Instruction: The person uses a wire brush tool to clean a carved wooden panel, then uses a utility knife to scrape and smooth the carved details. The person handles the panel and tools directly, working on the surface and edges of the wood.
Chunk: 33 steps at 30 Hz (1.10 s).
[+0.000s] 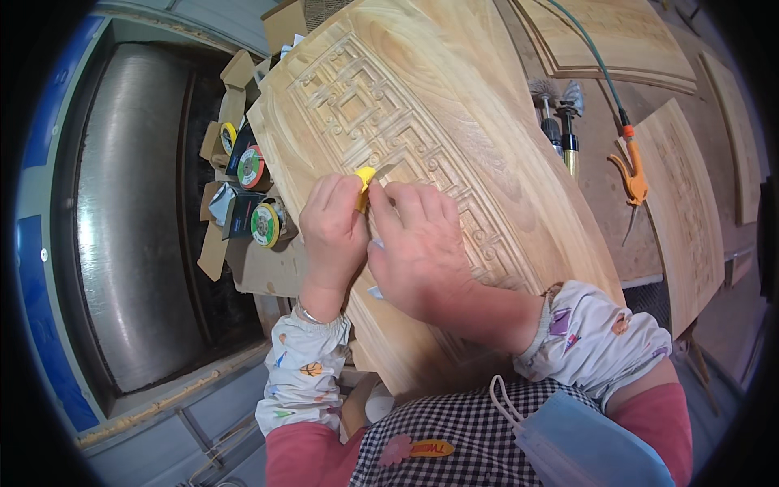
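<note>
A pale wooden panel (pixel 527 162) with carved scrollwork lies at a slant in front of me. Over its carving, my left hand (pixel 333 231) is closed around a yellow-handled knife (pixel 365 175), whose short grey blade points to the right. Close against it, my right hand (pixel 422 243) has its fingers bent and closed beside the knife. Small pale-blue bits (pixel 374 292) of a thin sheet show between the hands and below the right palm. What the right fingertips grip is hidden.
Open cardboard boxes (pixel 213 243) with round abrasive wheels (pixel 264 225) stand left of the panel, by a metal-lined bay (pixel 134 211). To the right are brush-headed tools (pixel 568 130), an orange air blow gun (pixel 635 178) on a green hose, and more carved panels (pixel 686 219).
</note>
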Each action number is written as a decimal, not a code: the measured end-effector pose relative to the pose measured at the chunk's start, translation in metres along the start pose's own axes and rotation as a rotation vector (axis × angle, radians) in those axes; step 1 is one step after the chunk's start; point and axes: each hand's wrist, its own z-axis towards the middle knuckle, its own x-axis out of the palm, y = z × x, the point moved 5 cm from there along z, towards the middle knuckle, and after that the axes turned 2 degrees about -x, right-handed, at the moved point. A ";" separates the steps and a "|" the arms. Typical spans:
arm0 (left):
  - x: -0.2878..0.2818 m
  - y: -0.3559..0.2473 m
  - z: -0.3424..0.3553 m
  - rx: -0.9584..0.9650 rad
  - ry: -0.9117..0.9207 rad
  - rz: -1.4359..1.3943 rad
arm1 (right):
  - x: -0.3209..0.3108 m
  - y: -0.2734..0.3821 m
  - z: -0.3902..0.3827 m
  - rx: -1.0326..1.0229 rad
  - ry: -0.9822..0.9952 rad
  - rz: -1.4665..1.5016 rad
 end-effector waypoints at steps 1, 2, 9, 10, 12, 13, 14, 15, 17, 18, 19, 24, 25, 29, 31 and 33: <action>-0.001 0.002 0.000 -0.018 0.011 -0.035 | -0.001 0.000 -0.001 0.000 0.012 0.004; -0.001 0.004 -0.001 -0.036 0.022 -0.071 | -0.002 0.001 -0.001 -0.003 0.006 0.013; 0.000 -0.005 -0.002 0.038 -0.024 0.037 | -0.002 -0.001 -0.003 -0.002 0.003 0.010; 0.001 -0.005 -0.002 0.043 -0.026 0.045 | -0.002 -0.001 -0.003 -0.004 -0.003 0.013; 0.002 -0.010 -0.004 0.030 -0.008 0.098 | -0.003 0.001 -0.003 -0.028 -0.025 0.010; 0.000 -0.018 -0.005 0.015 0.004 0.129 | -0.001 -0.001 -0.003 -0.045 -0.031 0.013; -0.001 -0.022 -0.007 0.001 0.017 0.162 | -0.001 -0.002 -0.004 -0.064 -0.037 0.017; -0.001 -0.021 -0.009 0.005 0.009 0.171 | -0.003 -0.002 -0.005 -0.056 -0.027 0.066; -0.009 -0.021 -0.009 -0.026 -0.011 0.153 | -0.008 0.001 -0.003 -0.057 -0.045 0.107; -0.013 -0.021 -0.009 -0.039 -0.017 0.146 | -0.009 0.002 -0.003 -0.054 -0.057 0.131; -0.015 -0.020 -0.009 -0.041 -0.005 0.158 | -0.007 0.001 -0.005 -0.043 -0.063 0.146; -0.019 -0.021 -0.001 0.037 0.032 0.203 | -0.005 0.001 -0.006 -0.038 -0.063 0.148; -0.019 -0.021 0.000 0.052 0.034 0.208 | -0.005 0.001 -0.006 -0.042 -0.068 0.150; -0.019 -0.022 0.004 0.084 0.042 0.230 | -0.005 0.000 -0.005 -0.033 -0.066 0.145; -0.019 -0.023 0.005 0.092 0.047 0.227 | -0.005 0.000 -0.005 -0.031 -0.063 0.144; -0.020 -0.025 0.007 0.095 0.053 0.223 | -0.005 0.000 -0.005 -0.029 -0.063 0.148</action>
